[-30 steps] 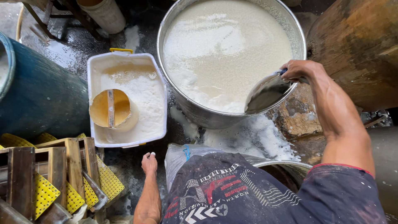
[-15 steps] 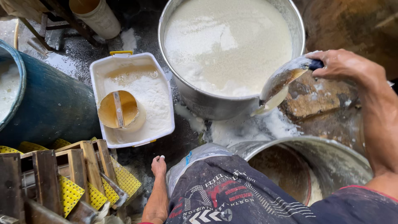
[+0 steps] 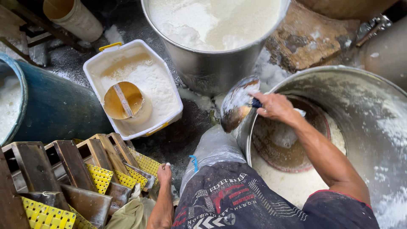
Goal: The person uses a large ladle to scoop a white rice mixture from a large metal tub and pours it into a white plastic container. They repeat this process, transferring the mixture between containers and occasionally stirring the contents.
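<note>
Where the dented metal scoop hung over the tall steel pot of white curdled liquid a second ago, it now tips at the rim of the wide steel vat, bowl nearly drained. Right hand grips its dark handle. Left hand rests loosely curled against the stacked wooden moulds. Transfer apparently under way.

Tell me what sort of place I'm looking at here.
Probably a small food workshop, maybe making curd from a milky liquid. A big steel pot holds white liquid, wooden moulds with yellow mesh sit stacked beside it, and the right hand holds a metal scoop over a steel basin.
</note>
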